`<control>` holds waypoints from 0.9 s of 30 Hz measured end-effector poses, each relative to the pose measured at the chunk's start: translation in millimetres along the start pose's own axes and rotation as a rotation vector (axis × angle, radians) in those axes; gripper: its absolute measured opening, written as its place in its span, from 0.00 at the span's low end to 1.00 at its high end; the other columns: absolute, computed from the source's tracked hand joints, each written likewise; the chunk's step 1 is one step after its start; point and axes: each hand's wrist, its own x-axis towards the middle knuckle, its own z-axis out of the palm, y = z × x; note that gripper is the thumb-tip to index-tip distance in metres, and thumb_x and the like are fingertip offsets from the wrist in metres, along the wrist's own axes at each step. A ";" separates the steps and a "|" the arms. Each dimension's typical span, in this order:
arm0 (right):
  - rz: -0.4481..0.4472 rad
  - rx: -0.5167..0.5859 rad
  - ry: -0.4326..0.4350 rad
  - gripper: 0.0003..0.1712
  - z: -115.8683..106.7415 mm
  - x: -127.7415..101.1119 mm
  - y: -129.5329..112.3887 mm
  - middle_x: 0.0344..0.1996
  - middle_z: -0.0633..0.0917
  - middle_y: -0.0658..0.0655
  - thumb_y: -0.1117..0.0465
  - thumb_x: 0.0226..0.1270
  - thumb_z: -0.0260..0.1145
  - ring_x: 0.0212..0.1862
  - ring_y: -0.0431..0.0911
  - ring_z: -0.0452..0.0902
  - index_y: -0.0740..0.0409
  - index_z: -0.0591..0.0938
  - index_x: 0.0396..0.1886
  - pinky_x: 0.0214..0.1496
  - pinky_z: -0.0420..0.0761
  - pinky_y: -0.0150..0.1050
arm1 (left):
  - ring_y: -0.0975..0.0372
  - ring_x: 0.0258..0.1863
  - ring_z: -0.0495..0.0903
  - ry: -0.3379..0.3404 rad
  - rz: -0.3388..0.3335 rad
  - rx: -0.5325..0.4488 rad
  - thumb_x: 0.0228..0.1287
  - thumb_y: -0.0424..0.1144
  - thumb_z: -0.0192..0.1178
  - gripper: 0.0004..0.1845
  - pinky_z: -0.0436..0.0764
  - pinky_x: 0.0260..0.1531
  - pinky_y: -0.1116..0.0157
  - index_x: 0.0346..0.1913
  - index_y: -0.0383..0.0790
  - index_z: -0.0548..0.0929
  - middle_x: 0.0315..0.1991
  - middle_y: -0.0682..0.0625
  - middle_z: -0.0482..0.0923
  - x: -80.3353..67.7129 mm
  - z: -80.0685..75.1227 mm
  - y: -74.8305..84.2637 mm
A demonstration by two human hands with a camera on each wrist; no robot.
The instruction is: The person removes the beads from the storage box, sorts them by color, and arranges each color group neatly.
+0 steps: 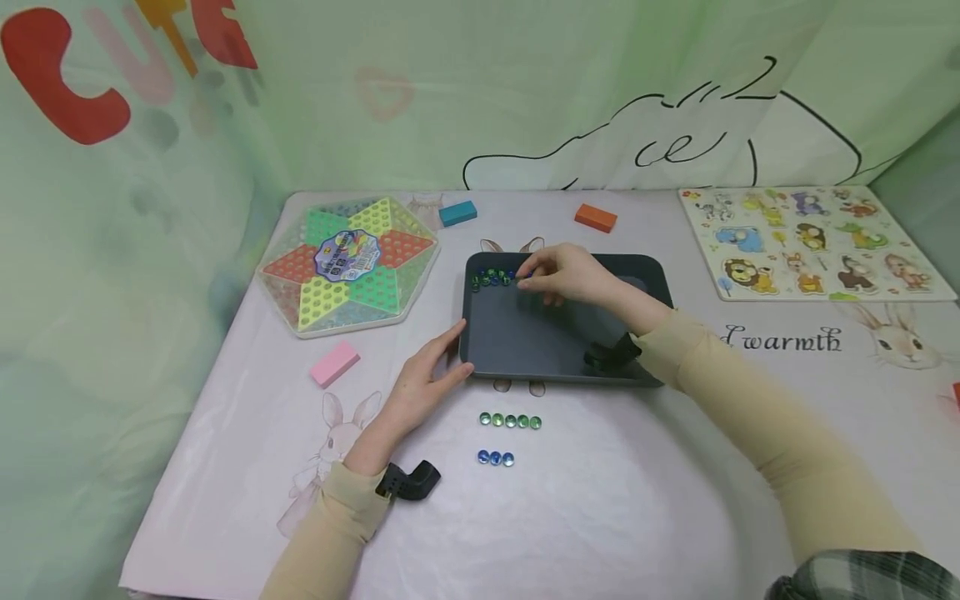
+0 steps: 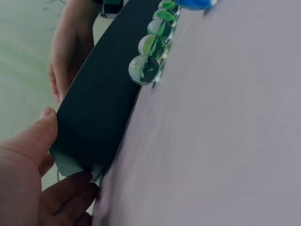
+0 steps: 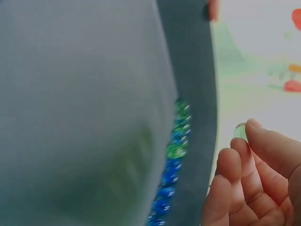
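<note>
From the head camera, I judge the sorting well begun but not finished: five green marbles [image 1: 510, 421] sit in a row on the desk [image 1: 637, 500] just in front of the tray [image 1: 525, 333], with three blue marbles [image 1: 496, 457] in a shorter row nearer me, while a mixed cluster of marbles [image 1: 493, 277] is left in the tray's far left corner. My right hand [image 1: 566, 273] is over that cluster, fingers curled together at the tips. My left hand [image 1: 429, 379] lies against the tray's near left corner, fingers straight, steadying it. The tray is dark, matte, shallow and round-cornered; the desk cover is smooth pale pink cloth printed with rabbits.

From the left wrist, my thumb [image 2: 37, 136] and fingers [image 2: 66, 193] bracket the tray's corner, pressing rather than gripping. The green marbles look like clear glass with green swirls inside, each touching the next.

From the right wrist, my fingertips [image 3: 263, 146] pinch one clear greenish marble [image 3: 240, 131], lifted off the tray's floor. The remaining green and blue ones lie blurred in a line along the tray's inner wall.
</note>
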 end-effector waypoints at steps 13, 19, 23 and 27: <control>-0.077 0.064 -0.079 0.11 -2.9 -57.8 -16.5 0.27 0.81 0.60 0.57 0.62 0.65 0.25 0.55 0.76 0.57 0.82 0.42 0.26 0.78 0.42 | 0.56 0.68 0.60 0.008 0.005 -0.001 0.63 0.48 0.58 0.33 0.59 0.68 0.57 0.70 0.55 0.60 0.68 0.50 0.62 -1.3 -1.1 0.3; -0.080 0.113 -0.076 0.11 6.1 -83.7 -13.4 0.26 0.81 0.61 0.59 0.60 0.66 0.22 0.50 0.76 0.58 0.82 0.41 0.24 0.79 0.41 | 0.57 0.67 0.61 0.007 0.010 -0.005 0.64 0.48 0.57 0.32 0.60 0.67 0.58 0.70 0.56 0.60 0.68 0.49 0.63 -1.2 -1.4 -0.3; -0.097 0.114 -0.076 0.09 15.3 -101.4 -9.3 0.25 0.81 0.60 0.60 0.59 0.67 0.20 0.48 0.74 0.56 0.83 0.40 0.22 0.77 0.38 | 0.57 0.67 0.61 0.004 0.005 0.000 0.64 0.49 0.56 0.32 0.61 0.67 0.58 0.70 0.56 0.59 0.68 0.50 0.62 -0.9 -0.3 -1.1; -0.109 0.117 -0.092 0.08 26.9 -118.6 -2.8 0.24 0.81 0.58 0.61 0.59 0.67 0.17 0.48 0.71 0.55 0.83 0.39 0.16 0.72 0.34 | 0.57 0.68 0.60 0.000 0.008 0.004 0.64 0.49 0.56 0.32 0.60 0.67 0.57 0.70 0.56 0.59 0.68 0.50 0.61 -1.0 -0.2 -0.6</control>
